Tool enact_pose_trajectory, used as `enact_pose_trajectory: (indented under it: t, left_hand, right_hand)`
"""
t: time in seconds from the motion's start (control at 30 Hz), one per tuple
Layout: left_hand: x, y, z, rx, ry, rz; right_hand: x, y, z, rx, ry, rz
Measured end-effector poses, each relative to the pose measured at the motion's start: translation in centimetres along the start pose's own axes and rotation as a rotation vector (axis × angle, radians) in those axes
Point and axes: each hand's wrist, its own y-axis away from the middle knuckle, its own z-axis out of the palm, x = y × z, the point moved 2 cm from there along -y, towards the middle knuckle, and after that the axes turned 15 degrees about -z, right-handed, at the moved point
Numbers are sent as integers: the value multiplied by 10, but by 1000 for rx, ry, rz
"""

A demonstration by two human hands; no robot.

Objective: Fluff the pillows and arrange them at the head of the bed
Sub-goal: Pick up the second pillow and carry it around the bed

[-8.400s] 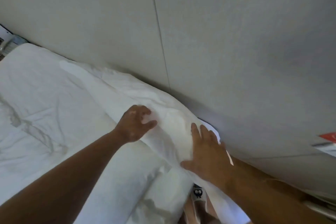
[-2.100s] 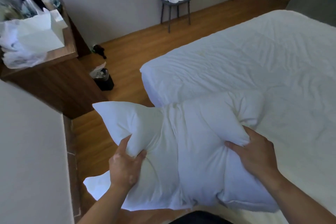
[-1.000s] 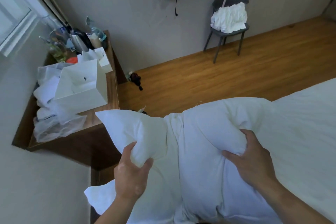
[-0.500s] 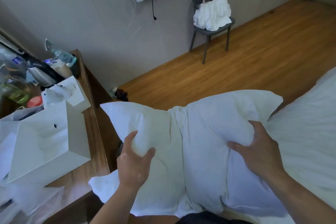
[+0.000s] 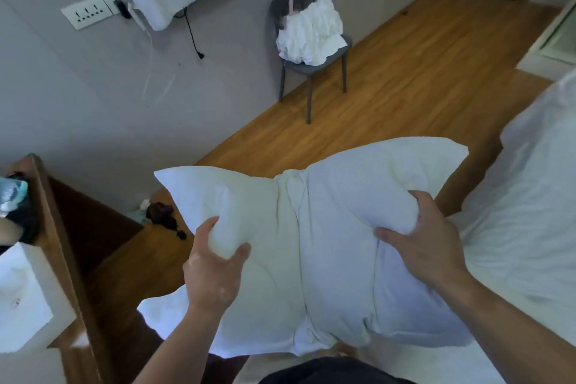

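A white pillow (image 5: 311,237) hangs in the air in front of me, pinched in at its middle with its corners flaring out. My left hand (image 5: 212,271) clutches a fold of its left half. My right hand (image 5: 427,246) digs into its right half from the side. The bed (image 5: 526,221) with its wrinkled white sheet lies to the right, partly behind the pillow. The head of the bed is out of view.
A wooden desk (image 5: 62,259) with a white bag (image 5: 21,299) stands at the left. A grey chair (image 5: 308,50) piled with white cloth stands by the far wall on the wood floor (image 5: 405,81). Small dark items (image 5: 162,215) lie beside the desk.
Earlier both hands pressed on a pillow by the wall; since then they hold this pillow up. Over the last second the view swung right, and the grip stayed the same.
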Motion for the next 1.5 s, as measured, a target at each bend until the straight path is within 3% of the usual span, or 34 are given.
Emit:
enact_pose_trajectory:
  t: [0.3,0.6,1.5]
  left_hand:
    - [127,-160,62,-162,-58,156]
    - [268,-250,148,-337,-87,339]
    - [726,-317,585,-586,-191,596]
  right_hand:
    - [-17,-136,28,155,28,128]
    - [1,-242,7,340,35,249]
    - [222,-649,-206,621,53,488]
